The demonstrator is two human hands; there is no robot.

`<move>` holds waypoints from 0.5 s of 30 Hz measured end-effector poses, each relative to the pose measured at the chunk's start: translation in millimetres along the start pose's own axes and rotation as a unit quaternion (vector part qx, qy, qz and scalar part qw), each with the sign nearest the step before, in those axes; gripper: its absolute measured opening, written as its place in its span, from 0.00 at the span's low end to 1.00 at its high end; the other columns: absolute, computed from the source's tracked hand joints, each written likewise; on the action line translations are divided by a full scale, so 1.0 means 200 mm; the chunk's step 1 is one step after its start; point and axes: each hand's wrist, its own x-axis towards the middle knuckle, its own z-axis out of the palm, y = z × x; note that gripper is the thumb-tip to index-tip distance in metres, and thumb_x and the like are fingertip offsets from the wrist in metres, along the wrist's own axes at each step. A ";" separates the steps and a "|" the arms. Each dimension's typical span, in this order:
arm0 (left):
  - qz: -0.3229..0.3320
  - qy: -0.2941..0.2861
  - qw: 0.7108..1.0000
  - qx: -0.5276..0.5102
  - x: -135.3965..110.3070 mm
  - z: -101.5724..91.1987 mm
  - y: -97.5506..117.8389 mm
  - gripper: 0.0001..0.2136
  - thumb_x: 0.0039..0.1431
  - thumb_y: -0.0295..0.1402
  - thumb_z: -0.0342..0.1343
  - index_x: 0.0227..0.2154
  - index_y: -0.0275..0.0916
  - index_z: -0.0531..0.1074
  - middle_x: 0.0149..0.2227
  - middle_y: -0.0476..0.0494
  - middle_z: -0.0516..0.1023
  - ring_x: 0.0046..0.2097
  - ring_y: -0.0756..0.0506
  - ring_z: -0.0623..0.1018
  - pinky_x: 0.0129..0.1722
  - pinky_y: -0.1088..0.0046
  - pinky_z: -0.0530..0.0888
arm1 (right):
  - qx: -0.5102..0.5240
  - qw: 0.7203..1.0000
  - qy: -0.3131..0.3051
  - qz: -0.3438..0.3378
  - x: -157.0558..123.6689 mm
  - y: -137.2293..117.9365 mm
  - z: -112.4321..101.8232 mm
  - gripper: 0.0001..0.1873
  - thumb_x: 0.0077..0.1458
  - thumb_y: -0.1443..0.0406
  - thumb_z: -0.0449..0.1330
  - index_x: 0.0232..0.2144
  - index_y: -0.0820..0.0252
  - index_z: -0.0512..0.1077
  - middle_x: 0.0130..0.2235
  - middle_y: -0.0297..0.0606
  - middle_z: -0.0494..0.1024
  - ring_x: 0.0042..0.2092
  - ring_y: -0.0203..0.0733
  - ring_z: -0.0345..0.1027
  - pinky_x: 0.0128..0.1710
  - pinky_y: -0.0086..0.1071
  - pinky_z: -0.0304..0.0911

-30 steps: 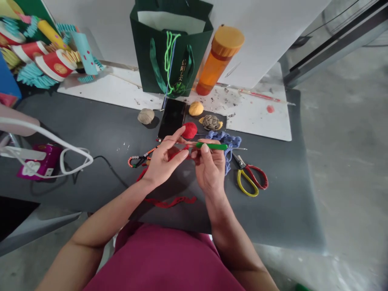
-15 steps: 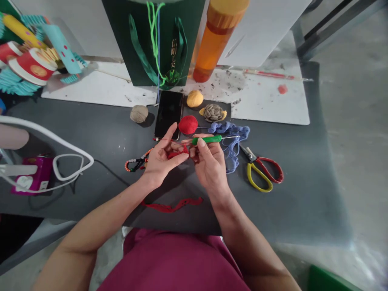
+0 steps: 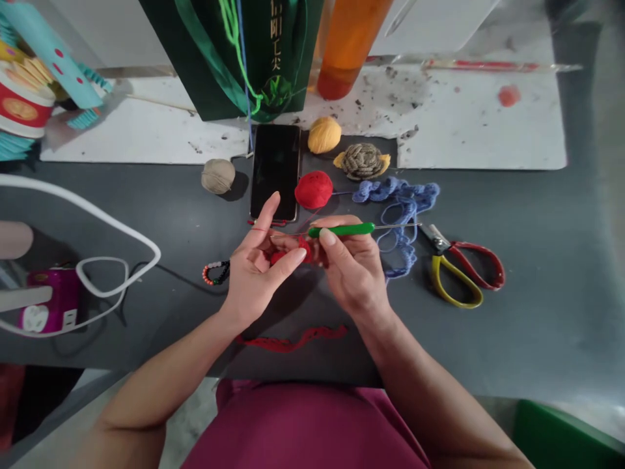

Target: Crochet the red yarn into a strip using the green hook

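My left hand (image 3: 258, 270) pinches a small piece of red crochet work (image 3: 303, 249) between thumb and fingers, its index finger raised with red yarn passing across it. My right hand (image 3: 354, 270) is closed on a crochet hook (image 3: 346, 230) with a green handle, held level across the fingers. One metal end points right; the other end lies by the red work, partly hidden by the fingers. Behind the hands sits a red yarn ball (image 3: 314, 189). Nearer the table's front edge lies a red crocheted strip (image 3: 293, 342).
A phone (image 3: 276, 169), a yellow yarn ball (image 3: 324, 135), a beige ball (image 3: 218, 176) and a crocheted flower (image 3: 362, 161) lie behind. Blue crochet (image 3: 403, 195) and scissors (image 3: 461, 264) are at right. A green bag (image 3: 234, 65) and orange bottle (image 3: 349, 49) stand at the back.
The head view has shifted closer, so things appear larger and more spread out. The hook's handle has moved slightly relative to the red work; both hands keep their holds.
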 end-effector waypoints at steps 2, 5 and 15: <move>0.002 0.007 1.000 0.004 0.00 0.00 0.00 0.31 0.58 0.38 0.73 0.64 0.55 0.75 0.31 0.52 0.78 0.34 0.48 0.78 0.42 0.68 0.82 | -0.014 1.000 -0.002 -0.006 -0.01 0.00 0.00 0.12 0.58 0.51 0.73 0.39 0.47 0.82 0.35 0.31 0.83 0.32 0.37 0.74 0.33 0.34 0.74; 0.009 0.002 1.000 0.019 0.01 -0.01 0.01 0.31 0.59 0.38 0.73 0.65 0.54 0.74 0.31 0.51 0.79 0.34 0.48 0.78 0.42 0.70 0.82 | -0.011 1.000 -0.015 -0.017 0.00 0.00 -0.01 0.10 0.55 0.56 0.76 0.38 0.48 0.83 0.39 0.31 0.85 0.36 0.37 0.78 0.38 0.34 0.77; 0.008 -0.023 0.995 0.102 0.02 -0.04 0.03 0.36 0.60 0.41 0.72 0.70 0.53 0.68 0.33 0.51 0.79 0.35 0.48 0.79 0.42 0.70 0.82 | 0.020 0.998 -0.052 0.006 0.04 -0.02 -0.03 0.15 0.48 0.56 0.80 0.37 0.50 0.83 0.35 0.29 0.86 0.36 0.37 0.81 0.37 0.32 0.79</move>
